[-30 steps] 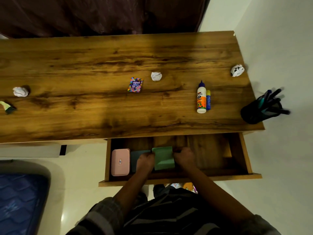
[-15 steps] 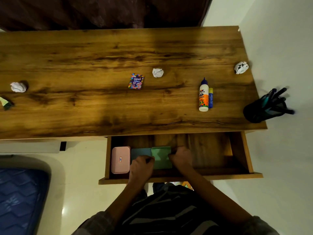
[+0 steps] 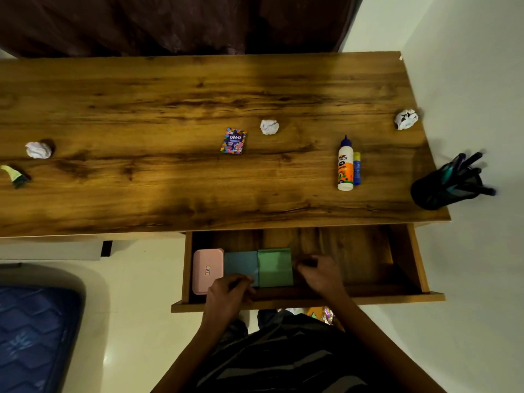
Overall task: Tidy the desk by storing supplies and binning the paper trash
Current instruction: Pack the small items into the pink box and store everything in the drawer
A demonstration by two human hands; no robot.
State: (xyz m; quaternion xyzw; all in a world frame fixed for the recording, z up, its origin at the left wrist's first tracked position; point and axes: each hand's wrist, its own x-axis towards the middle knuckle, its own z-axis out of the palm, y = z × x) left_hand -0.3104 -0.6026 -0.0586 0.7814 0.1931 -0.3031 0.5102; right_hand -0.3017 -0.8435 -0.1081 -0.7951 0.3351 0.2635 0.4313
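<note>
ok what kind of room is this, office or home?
Probably a home study corner or bedroom, not an office. A wooden desk with an open drawer sits against a white wall, a pen holder and glue bottle on top, a dark curtain behind, and what looks like a blue mattress on the floor.
</note>
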